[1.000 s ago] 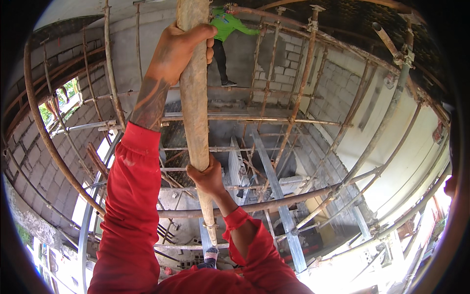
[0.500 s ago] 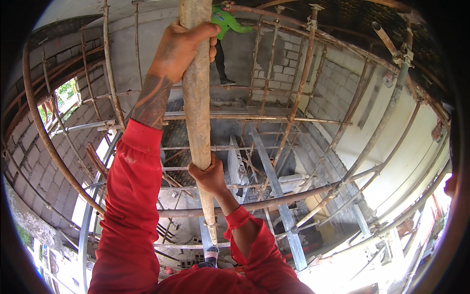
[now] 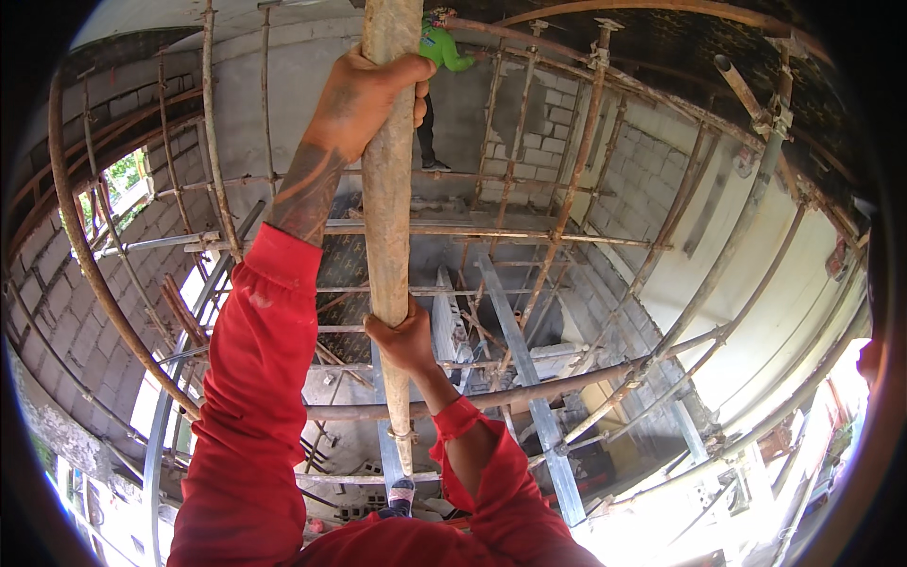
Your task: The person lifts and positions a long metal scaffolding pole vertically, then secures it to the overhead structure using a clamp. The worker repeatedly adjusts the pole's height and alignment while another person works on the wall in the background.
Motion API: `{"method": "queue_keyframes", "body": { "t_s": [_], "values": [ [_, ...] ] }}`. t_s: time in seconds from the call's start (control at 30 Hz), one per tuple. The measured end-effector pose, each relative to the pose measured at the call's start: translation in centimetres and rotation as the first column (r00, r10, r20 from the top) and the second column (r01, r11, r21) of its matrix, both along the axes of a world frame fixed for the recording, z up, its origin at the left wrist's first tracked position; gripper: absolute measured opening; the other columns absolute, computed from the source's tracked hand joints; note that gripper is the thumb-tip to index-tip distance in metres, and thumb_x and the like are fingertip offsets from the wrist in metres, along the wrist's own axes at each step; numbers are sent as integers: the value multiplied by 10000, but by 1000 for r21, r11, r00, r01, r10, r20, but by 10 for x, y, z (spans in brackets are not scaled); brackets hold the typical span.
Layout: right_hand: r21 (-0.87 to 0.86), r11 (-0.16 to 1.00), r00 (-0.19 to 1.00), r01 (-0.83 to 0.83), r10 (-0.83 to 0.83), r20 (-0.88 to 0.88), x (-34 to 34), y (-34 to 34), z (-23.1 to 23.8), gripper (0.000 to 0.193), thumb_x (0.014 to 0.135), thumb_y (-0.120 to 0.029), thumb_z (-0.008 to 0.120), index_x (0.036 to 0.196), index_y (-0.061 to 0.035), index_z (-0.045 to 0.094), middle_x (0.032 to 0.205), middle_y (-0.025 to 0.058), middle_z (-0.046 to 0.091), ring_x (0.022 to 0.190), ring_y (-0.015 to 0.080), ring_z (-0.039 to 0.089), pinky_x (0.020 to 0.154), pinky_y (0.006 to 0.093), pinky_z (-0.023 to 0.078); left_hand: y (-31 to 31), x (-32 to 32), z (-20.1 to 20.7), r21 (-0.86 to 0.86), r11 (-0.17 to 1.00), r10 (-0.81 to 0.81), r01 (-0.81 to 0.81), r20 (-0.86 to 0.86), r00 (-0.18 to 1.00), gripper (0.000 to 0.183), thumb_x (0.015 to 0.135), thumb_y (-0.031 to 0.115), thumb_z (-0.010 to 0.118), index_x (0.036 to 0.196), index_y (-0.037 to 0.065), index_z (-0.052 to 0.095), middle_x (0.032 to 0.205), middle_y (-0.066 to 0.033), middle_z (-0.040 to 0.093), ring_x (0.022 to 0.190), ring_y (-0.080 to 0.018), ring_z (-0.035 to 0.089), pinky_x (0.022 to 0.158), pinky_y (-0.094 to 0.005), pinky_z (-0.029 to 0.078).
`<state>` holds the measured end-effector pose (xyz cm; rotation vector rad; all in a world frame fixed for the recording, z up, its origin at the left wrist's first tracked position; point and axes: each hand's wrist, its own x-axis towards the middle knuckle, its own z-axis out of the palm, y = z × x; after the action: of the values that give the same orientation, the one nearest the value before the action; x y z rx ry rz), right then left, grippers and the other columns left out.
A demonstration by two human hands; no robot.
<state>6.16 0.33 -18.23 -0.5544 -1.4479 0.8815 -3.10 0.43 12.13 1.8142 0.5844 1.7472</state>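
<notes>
A thick, rust-stained scaffold pole (image 3: 389, 217) runs upright through the middle of the head view, right in front of me. High up, my left hand (image 3: 364, 99) is closed around it, fingers wrapping over its right side. My right hand (image 3: 406, 340) grips the same pole lower down, thumb across the front. Below that hand the pole narrows away toward a foot in a patterned sock (image 3: 401, 493). Both arms are in red sleeves, the left one stretched far up.
Rusty scaffold tubes cross all around, including a curved horizontal tube (image 3: 529, 390) just beyond my right forearm. Metal planks (image 3: 529, 378) span below. A co-worker in a green top (image 3: 442, 52) stands on a far tube by the grey wall. A block wall (image 3: 57, 312) rises at left.
The view has shifted slightly, so the pole and my left hand appear a little farther right. Both hands keep their hold. The co-worker's arm has drawn in and lowered.
</notes>
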Motion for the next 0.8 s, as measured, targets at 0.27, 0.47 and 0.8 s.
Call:
{"method": "queue_keyframes", "body": {
  "t_s": [0.27,0.47,0.8],
  "values": [
    [-115,993,999,-15,19,31,1,-3,2,276,799,-90,737,1034,13,638,859,17,666,789,73,590,697,277,519,-3,0,0,1,1000,21,-21,0,1000,246,846,239,709,922,13,647,755,-58,622,581,-154,609,542,-322,499],
    [-37,999,1000,7,-7,4,0,-6,5,257,816,-120,761,983,15,620,792,12,643,701,74,577,605,287,498,-6,1,4,-5,1000,-10,10,6,1000,232,836,218,714,902,10,633,745,-60,617,572,-148,603,528,-316,498],
    [-45,999,1000,-3,3,10,0,-6,3,264,835,-106,751,1034,9,621,806,-9,634,708,61,560,615,277,491,-5,4,3,-23,998,-51,53,81,995,167,853,149,716,905,13,632,728,-54,616,557,-132,601,488,-301,491]
  ]
}}
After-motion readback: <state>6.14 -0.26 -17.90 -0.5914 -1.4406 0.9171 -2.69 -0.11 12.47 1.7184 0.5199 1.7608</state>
